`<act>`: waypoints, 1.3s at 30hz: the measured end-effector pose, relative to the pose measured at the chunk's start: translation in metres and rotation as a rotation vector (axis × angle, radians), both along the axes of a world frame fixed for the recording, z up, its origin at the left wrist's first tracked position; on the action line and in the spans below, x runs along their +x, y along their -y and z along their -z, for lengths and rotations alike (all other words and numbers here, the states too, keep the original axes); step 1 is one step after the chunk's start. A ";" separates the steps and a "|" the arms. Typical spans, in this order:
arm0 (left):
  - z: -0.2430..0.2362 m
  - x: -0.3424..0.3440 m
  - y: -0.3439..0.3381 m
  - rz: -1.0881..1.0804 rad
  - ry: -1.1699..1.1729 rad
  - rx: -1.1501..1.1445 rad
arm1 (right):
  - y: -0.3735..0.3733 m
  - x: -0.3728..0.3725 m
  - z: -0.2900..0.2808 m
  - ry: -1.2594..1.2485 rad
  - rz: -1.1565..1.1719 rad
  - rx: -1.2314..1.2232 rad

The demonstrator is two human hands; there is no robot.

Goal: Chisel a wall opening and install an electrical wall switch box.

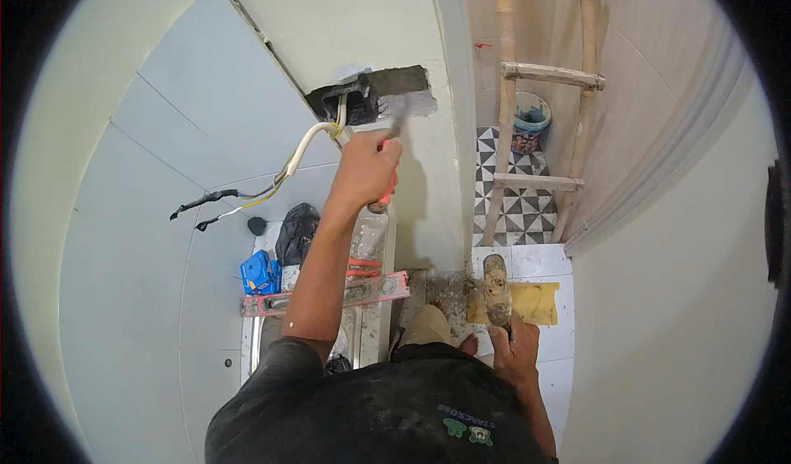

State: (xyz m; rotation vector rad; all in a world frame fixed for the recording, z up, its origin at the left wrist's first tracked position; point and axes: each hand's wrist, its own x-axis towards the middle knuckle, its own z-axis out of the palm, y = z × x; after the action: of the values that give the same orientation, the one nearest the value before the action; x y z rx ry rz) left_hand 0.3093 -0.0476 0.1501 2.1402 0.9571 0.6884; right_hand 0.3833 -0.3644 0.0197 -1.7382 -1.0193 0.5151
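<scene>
My left hand (pixel 371 163) is closed on a red-handled chisel (pixel 382 192), its blurred blade angled up to the grey, chipped patch (pixel 412 103) in the cream wall. Just left of the blade, a dark recessed box (pixel 350 107) holds white cable (pixel 320 134) that hangs out with loose wires and taped ends (pixel 206 200). My right hand (pixel 512 349) is low on the right, closed on a mortar-crusted hammer (pixel 498 291), held above a yellow sheet (pixel 535 303) on the floor.
A ledge on the left carries a blue carton (pixel 260 273), black bag (pixel 297 233), red-handled pliers (pixel 362 268), spirit level (pixel 387 286) and steel sink (pixel 268 336). Past a doorway at right, a wooden ladder (pixel 552 72) stands by a bucket (pixel 530 116) on patterned tiles (pixel 535 217).
</scene>
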 end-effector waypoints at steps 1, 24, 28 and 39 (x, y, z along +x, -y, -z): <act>-0.004 0.000 0.003 0.101 0.100 -0.285 | 0.000 0.000 0.002 0.001 -0.004 -0.004; 0.003 -0.022 -0.004 0.353 0.264 -0.713 | -0.024 -0.022 -0.011 -0.150 0.008 -0.055; 0.011 -0.022 0.014 0.330 0.523 -1.260 | -0.024 -0.022 0.004 -0.008 0.004 -0.058; 0.016 0.023 0.046 0.297 0.813 -1.587 | -0.052 -0.041 -0.033 -0.030 0.184 0.205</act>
State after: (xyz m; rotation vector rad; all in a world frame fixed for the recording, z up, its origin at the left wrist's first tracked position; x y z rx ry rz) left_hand 0.3318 -0.0932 0.1340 0.4634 0.3732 0.3190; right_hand 0.3426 -0.3120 0.0528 -1.6170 -0.8494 0.3075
